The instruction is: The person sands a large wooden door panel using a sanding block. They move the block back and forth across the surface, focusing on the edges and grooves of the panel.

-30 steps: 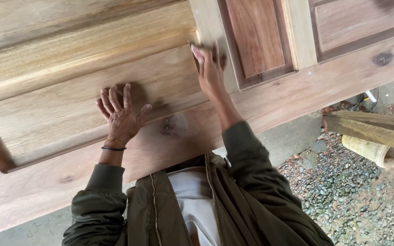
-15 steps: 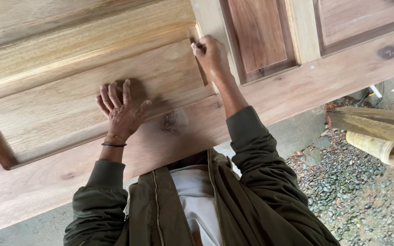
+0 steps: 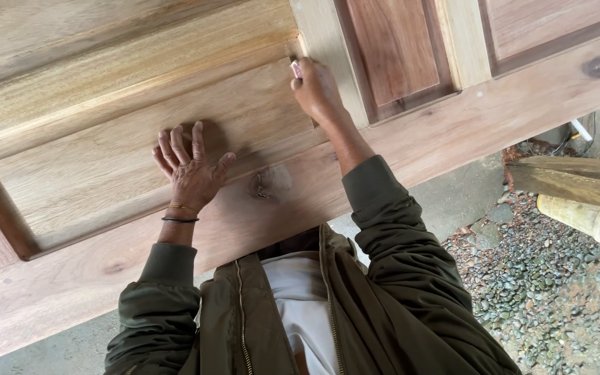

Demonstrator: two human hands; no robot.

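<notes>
- Outdoors, on a concrete floor [image 3: 453,198] that gives way to loose gravel [image 3: 543,305] on the right side of the view.
- A large wooden panelled door [image 3: 140,139] lies flat across most of the view, pale raised panels on the left, darker reddish recessed panels [image 3: 394,52] toward the upper right.
- The left hand [image 3: 190,170] rests palm-down on the pale raised panel, fingers spread wide and flat, holding nothing; thin bands sit on its wrist.
- The right hand [image 3: 317,90] is curled closed at the corner where the pale panel meets the upright stile [image 3: 321,42], gripping a small pinkish pad [image 3: 296,68]; most of the pad is hidden by the fingers, so its kind cannot be told.
- A dark knot [image 3: 269,184] marks the bottom rail between the two forearms; another knot [image 3: 598,66] sits far right on the same rail.
- The person's olive jacket sleeves and open front fill the lower middle, covering the near edge of the door.
- To the right, off the door, a rough timber plank [image 3: 571,182] lies over a bamboo section [image 3: 581,217] on the gravel.
</notes>
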